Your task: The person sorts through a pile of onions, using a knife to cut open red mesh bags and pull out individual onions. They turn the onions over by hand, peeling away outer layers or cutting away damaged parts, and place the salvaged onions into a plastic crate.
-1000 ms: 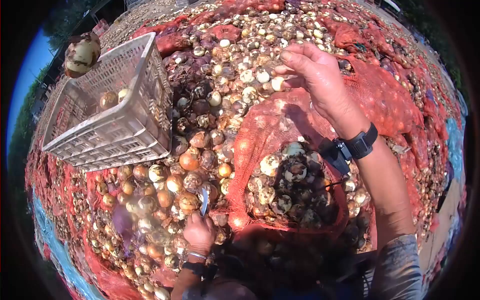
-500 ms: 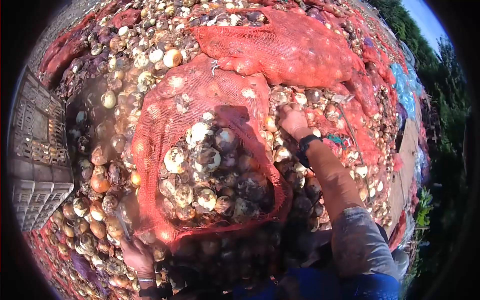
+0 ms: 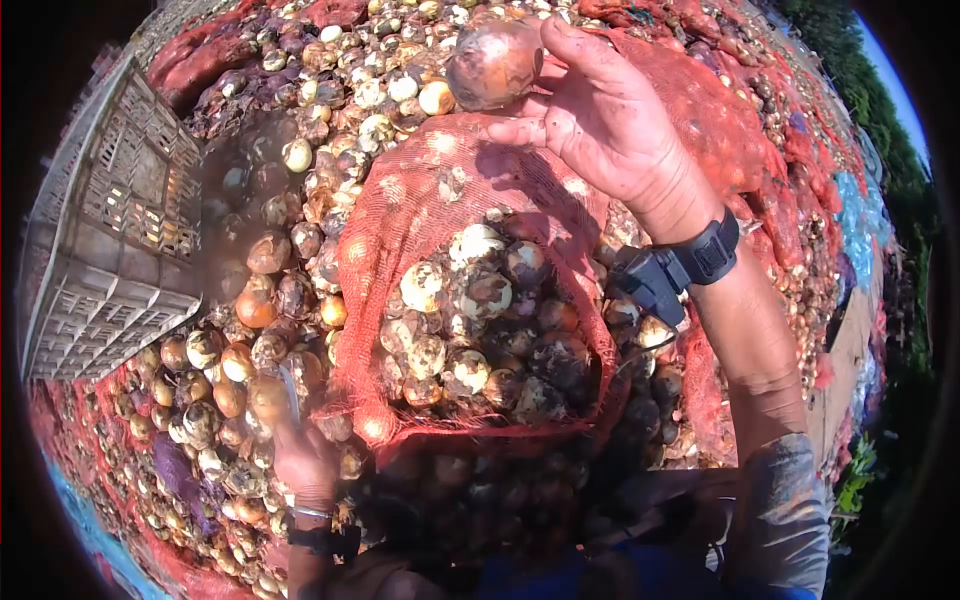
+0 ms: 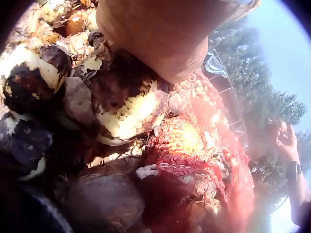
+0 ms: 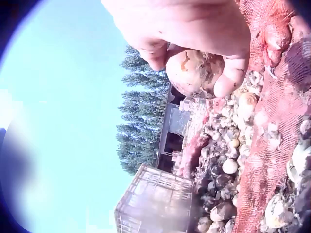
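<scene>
My right hand [image 3: 615, 130] is raised above the mesh bag, holding a brown-skinned onion [image 3: 495, 65] at its thumb and fingertips. In the right wrist view this onion [image 5: 192, 73] sits between a finger and the thumb of the hand [image 5: 189, 26]. Low on the left, my left hand [image 3: 305, 465] grips a knife, its pale blade [image 3: 290, 392] pointing up and its handle hidden. Part of the left hand [image 4: 155, 34] crosses the top of the left wrist view, over onions [image 4: 131, 111]. A red mesh bag [image 3: 375, 290] lies open between the hands, with peeling onions [image 3: 485, 290] in its mouth.
A plastic crate [image 3: 125, 285] stands at the left. Loose onions [image 3: 200, 425] cover the ground around the bag. Another filled red mesh bag [image 3: 715, 120] lies behind at the right, and blue plastic sheeting [image 3: 860, 225] is at the far right.
My right hand has risen from the onions right of the bag, with an onion now in its fingers. The head view has shifted, bringing the crate further in. The left hand stays low with the knife.
</scene>
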Demonstrator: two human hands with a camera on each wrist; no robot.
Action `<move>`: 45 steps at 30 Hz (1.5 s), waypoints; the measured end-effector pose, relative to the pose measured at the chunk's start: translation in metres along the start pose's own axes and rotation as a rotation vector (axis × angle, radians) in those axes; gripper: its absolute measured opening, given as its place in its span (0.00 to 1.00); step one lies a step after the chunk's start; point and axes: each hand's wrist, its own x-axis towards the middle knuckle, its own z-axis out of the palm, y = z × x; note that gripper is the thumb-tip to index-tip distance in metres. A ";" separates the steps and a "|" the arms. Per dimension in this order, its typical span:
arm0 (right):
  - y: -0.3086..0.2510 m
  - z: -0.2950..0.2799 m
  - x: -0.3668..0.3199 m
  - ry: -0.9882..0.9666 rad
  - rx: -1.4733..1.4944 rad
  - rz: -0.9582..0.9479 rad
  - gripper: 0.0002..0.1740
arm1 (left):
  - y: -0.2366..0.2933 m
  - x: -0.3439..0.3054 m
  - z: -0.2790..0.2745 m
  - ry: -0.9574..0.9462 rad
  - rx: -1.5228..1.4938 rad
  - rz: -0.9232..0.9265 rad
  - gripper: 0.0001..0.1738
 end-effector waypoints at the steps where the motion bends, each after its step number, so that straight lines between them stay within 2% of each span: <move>1: -0.003 0.022 0.010 -0.102 0.017 -0.047 0.15 | 0.000 0.001 0.000 0.005 -0.002 -0.007 0.11; 2: -0.006 0.043 0.020 -0.204 0.038 -0.091 0.15 | 0.000 0.000 -0.002 -0.008 -0.007 -0.002 0.11; 4: 0.001 0.036 0.038 -0.159 -0.213 -0.278 0.15 | -0.004 -0.001 -0.001 -0.026 -0.022 0.009 0.11; 5: 0.006 0.033 0.015 -0.024 -0.478 -0.136 0.14 | 0.000 0.000 -0.006 -0.048 -0.021 0.005 0.12; 6: 0.032 0.008 -0.005 -0.008 -0.438 0.038 0.14 | 0.000 0.000 -0.004 -0.046 -0.005 -0.022 0.13; 7: 0.060 -0.019 -0.028 0.009 -0.366 0.364 0.15 | -0.003 -0.001 0.000 -0.045 0.014 -0.051 0.13; 9: 0.096 -0.043 -0.084 0.008 -0.882 0.747 0.13 | -0.007 -0.002 0.005 -0.005 0.034 -0.045 0.14; 11: 0.128 -0.090 -0.128 -0.125 -1.266 0.718 0.13 | -0.006 -0.001 0.003 -0.027 0.041 -0.061 0.16; 12: 0.133 -0.105 -0.140 -0.124 -1.265 0.730 0.13 | -0.005 -0.001 0.003 -0.022 0.039 -0.063 0.16; 14: 0.139 -0.129 -0.157 -0.618 -1.923 -0.022 0.15 | -0.006 -0.005 0.006 -0.021 0.043 -0.075 0.17; 15: 0.139 -0.129 -0.169 -0.615 -1.917 -0.006 0.15 | -0.008 -0.006 0.006 -0.018 0.043 -0.073 0.17; 17: 0.134 -0.127 -0.187 -0.452 -1.997 0.086 0.16 | -0.010 -0.003 0.008 -0.010 0.034 -0.067 0.17; 18: 0.128 -0.132 -0.190 -0.498 -1.934 0.261 0.15 | -0.010 -0.004 0.007 -0.013 0.031 -0.069 0.17; 19: 0.118 -0.128 -0.198 -0.410 -1.718 0.362 0.13 | -0.011 -0.005 0.007 -0.021 0.029 -0.067 0.17; 21: 0.146 -0.170 -0.213 -0.266 -1.441 0.463 0.13 | -0.011 -0.005 0.009 0.007 0.020 -0.043 0.17; 22: 0.143 -0.167 -0.210 -0.267 -1.438 0.470 0.13 | -0.011 -0.005 0.008 -0.050 0.021 -0.084 0.17; 24: 0.120 -0.140 -0.194 -0.407 -1.348 0.729 0.14 | -0.006 -0.001 0.004 -0.128 -0.001 -0.133 0.18; 25: 0.105 -0.125 -0.189 -0.409 -1.345 0.741 0.14 | -0.006 -0.002 0.003 -0.134 -0.001 -0.135 0.19; 27: 0.080 -0.100 -0.183 -0.743 -1.424 0.985 0.14 | -0.009 -0.003 0.009 0.034 -0.003 -0.007 0.17; 28: 0.083 -0.104 -0.184 -0.848 -1.600 1.065 0.13 | -0.010 -0.003 0.009 0.028 -0.003 -0.006 0.17; 29: 0.087 -0.108 -0.186 -0.845 -1.601 1.069 0.13 | -0.009 -0.002 0.010 0.023 -0.006 -0.026 0.17; 31: 0.099 -0.110 -0.181 -0.677 -1.900 0.484 0.14 | -0.008 -0.003 0.011 0.024 -0.005 -0.065 0.17; 32: 0.108 -0.107 -0.176 -0.584 -1.945 0.192 0.16 | -0.009 -0.003 0.010 -0.007 -0.010 -0.066 0.17; 33: 0.112 -0.107 -0.165 -0.684 -1.824 -0.096 0.18 | -0.010 -0.003 0.008 -0.043 -0.014 -0.058 0.17; 35: 0.142 -0.122 -0.157 -0.847 -1.968 -0.148 0.16 | -0.018 -0.006 0.009 -0.072 -0.013 -0.045 0.19; 36: 0.148 -0.117 -0.154 -0.848 -1.964 -0.135 0.16 | -0.018 -0.006 0.010 -0.069 -0.012 -0.029 0.19; 38: 0.151 -0.104 -0.144 -0.784 -2.092 0.326 0.18 | -0.022 -0.006 0.011 -0.063 -0.009 -0.004 0.21; 43: 0.140 -0.108 -0.148 -0.706 -1.998 0.355 0.18 | -0.016 -0.004 0.007 -0.075 -0.014 -0.028 0.20; 44: 0.136 -0.111 -0.152 -0.923 -2.061 0.285 0.18 | -0.014 -0.004 0.005 -0.109 -0.030 -0.067 0.19; 45: 0.133 -0.112 -0.157 -0.855 -1.995 0.411 0.18 | -0.013 -0.004 0.003 -0.149 -0.047 -0.106 0.17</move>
